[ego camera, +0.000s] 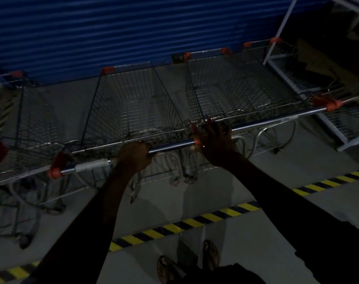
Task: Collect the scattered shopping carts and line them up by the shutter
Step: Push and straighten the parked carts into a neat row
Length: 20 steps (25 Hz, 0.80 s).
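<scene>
Sandalled feet (186, 261) down low, striped floor tape (174, 227) just ahead. The left hand (133, 156) wraps its fingers round the middle cart (133, 103) handle bar (170, 145). The right hand (215, 142) lies where that bar meets the right cart (236, 85); it's dim, so I can't tell if those fingers curl. Beyond the fingertips, both carts and a left cart (31, 119) stand abreast, noses near the blue shutter (133, 27).

Obscured, cropped items.
Left cart (21, 119): cut by left edge. Rack (338, 124): cut by right edge. Right hand (215, 140): hides handle (170, 145) end; grip unclear.
</scene>
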{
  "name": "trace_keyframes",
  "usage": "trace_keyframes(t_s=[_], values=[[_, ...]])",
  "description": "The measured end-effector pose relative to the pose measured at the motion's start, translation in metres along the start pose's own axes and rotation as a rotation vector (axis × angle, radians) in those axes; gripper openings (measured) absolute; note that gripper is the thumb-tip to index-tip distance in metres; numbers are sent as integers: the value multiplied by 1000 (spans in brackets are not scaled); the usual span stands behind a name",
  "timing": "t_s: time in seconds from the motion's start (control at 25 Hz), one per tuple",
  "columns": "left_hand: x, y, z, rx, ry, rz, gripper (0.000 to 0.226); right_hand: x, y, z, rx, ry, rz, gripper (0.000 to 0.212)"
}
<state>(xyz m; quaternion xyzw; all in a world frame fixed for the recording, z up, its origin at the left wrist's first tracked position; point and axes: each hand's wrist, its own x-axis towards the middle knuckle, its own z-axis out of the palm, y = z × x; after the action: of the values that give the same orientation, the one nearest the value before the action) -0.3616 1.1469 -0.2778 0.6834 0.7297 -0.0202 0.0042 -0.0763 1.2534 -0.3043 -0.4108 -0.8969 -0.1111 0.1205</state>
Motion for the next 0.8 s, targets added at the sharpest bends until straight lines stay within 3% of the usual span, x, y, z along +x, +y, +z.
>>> trace_keyframes(t_s=[0.24,0.48,0.8], values=[[-6,11,2,-64,9,-37,48,5,13,-4,-109,-86,-72,75],[-18,24,1,-109,11,10,43,0,18,-16,-27,-158,-80,78],[-25,31,-2,-44,-27,40,40,-18,27,-10,-91,-126,-108,80]])
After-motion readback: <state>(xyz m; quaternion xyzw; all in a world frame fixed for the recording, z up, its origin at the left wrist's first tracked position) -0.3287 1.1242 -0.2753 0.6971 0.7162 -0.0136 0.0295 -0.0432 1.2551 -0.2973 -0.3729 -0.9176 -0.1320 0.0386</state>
